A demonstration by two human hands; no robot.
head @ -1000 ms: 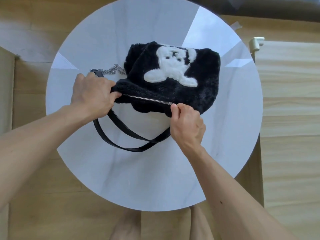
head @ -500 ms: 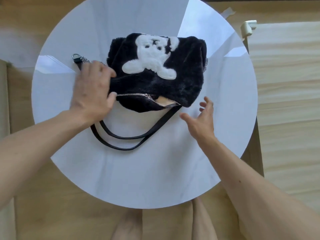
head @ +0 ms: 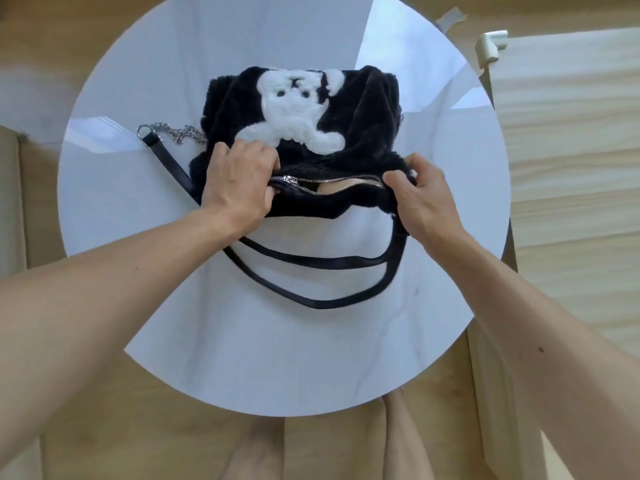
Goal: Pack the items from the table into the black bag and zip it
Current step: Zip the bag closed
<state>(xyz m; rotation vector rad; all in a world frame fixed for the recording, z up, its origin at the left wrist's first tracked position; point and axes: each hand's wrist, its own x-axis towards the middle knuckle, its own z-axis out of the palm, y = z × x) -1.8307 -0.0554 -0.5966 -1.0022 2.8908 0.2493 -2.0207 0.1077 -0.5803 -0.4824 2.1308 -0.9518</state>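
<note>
Both hands pinch my black bag [head: 367, 109] mid-table [head: 311, 358]: left hand [head: 239, 188] closed on the zipper's [head: 325, 180] slider end, right hand [head: 420, 202] closed on the far end. Zip part open. White bear patch [head: 294, 109], no readable text.

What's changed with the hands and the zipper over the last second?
The right hand let go of the zipper, then came back to grip the bag's right end. The zipper went from closed to mostly open, its slider now by the left hand, which kept holding the left end. The bag stayed on the table.
</note>
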